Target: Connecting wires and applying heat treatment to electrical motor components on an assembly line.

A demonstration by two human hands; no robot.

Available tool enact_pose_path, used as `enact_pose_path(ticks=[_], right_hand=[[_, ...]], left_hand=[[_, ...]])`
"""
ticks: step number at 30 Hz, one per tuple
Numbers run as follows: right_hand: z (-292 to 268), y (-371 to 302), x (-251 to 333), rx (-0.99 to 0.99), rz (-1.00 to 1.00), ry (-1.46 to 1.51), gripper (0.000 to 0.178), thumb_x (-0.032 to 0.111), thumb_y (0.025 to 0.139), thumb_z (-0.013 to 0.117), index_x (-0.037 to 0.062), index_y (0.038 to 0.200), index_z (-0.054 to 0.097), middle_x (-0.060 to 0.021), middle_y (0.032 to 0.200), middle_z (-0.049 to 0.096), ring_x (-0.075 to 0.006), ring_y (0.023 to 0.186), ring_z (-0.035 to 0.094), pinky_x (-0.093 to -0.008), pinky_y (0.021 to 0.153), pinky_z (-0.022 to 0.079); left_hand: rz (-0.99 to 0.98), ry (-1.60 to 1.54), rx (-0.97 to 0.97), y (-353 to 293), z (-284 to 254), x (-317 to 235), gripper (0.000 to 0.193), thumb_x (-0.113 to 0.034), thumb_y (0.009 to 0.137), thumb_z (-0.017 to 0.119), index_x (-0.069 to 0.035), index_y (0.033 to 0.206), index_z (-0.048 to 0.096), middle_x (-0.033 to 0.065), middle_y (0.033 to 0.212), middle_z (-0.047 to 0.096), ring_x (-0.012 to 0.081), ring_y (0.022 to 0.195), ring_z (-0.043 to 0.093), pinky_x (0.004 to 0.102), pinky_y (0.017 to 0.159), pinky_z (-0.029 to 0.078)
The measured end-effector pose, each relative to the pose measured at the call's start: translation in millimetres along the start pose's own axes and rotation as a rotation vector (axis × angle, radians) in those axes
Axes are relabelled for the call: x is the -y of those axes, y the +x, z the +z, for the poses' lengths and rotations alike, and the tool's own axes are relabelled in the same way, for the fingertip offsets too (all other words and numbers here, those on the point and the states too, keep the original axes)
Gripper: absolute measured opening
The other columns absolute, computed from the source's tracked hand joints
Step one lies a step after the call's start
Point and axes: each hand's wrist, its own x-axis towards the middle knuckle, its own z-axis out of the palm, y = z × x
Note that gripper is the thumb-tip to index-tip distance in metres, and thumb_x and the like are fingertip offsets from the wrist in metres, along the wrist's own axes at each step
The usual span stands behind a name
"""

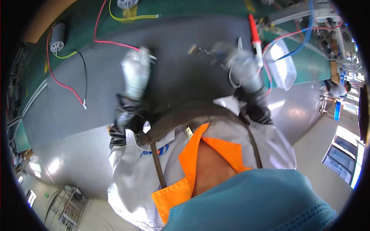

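My left hand (136, 75), in a pale glove, is closed around the end of a pair of red and black wires (115, 43). The red one runs back toward the far edge, and a small white tip shows beside the fingertips. My right hand (245, 71), also gloved, is over the right part of the dark mat and smeared by motion. A blurred dark thing (219, 56) is at its fingertips; whether it is gripped cannot be made out. By the wrist hangs a thin pale loop (232, 79). Left of these fingers is a small tan-tipped piece (191, 49).
A grey cylindrical motor (58, 37) with red, black and yellow leads lies at the far left. A red-and-white marker-like stick (254, 32) and a clear plastic tray (283, 63) are beside my right hand. Blue and red cables cross the right side. The dark mat (77, 119) covers the green bench.
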Motion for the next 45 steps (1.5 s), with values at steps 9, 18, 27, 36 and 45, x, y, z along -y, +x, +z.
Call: enact_pose_path(ticks=[9,18,27,36,45], right_hand=[[15,84,46,0.284,0.408,-0.347,0.042,0.028,0.099,0.069,0.0064,0.135,0.064,-0.0136,0.108,0.074,-0.0131,0.093,0.067,-0.0302,0.086,0.054],[-286,336,-182,-0.675,0.329,-1.494,0.042,0.031,0.104,0.041,0.0047,0.12,0.069,-0.0222,0.101,0.075,-0.0416,0.1,0.072,-0.0544,0.084,0.056],[-347,328,-197,-0.578,0.731,-1.421,0.075,0.036,0.094,0.068,0.0135,0.158,0.036,-0.0199,0.134,0.066,-0.0285,0.123,0.066,-0.0427,0.102,0.052],[-261,324,-190,-0.354,0.308,-1.113,0.039,0.037,0.101,0.053,0.0056,0.121,0.064,-0.0142,0.099,0.071,-0.0275,0.081,0.068,-0.0418,0.067,0.053],[-91,122,-99,0.102,0.624,0.028,0.044,0.045,0.094,0.073,0.007,0.115,0.069,-0.0017,0.1,0.068,-0.0128,0.077,0.067,-0.0278,0.066,0.054]], left_hand=[[-0.139,-0.043,0.044,-54,-79,24,0.023,-0.034,0.088,0.074,-0.013,0.08,0.068,0.0069,0.088,0.07,0.0301,0.08,0.066,0.0457,0.07,0.052],[0.688,-0.561,0.514,85,82,-121,0.053,-0.033,0.082,0.077,-0.013,0.128,0.062,0.01,0.122,0.063,0.0302,0.128,0.055,0.0505,0.114,0.039],[0.523,-0.776,0.507,100,114,-123,0.048,-0.028,0.084,0.076,-0.012,0.127,0.063,0.009,0.128,0.06,0.0301,0.131,0.053,0.0488,0.116,0.038],[0.069,-0.886,-0.077,102,135,-112,0.022,-0.014,0.085,0.072,-0.01,0.106,0.074,0.0116,0.107,0.068,0.0318,0.108,0.063,0.0473,0.092,0.05],[-0.118,-0.511,-0.083,129,110,-47,0.085,-0.011,0.075,0.078,-0.005,0.151,0.04,0.0278,0.15,0.043,0.0447,0.138,0.043,0.0498,0.114,0.039]])
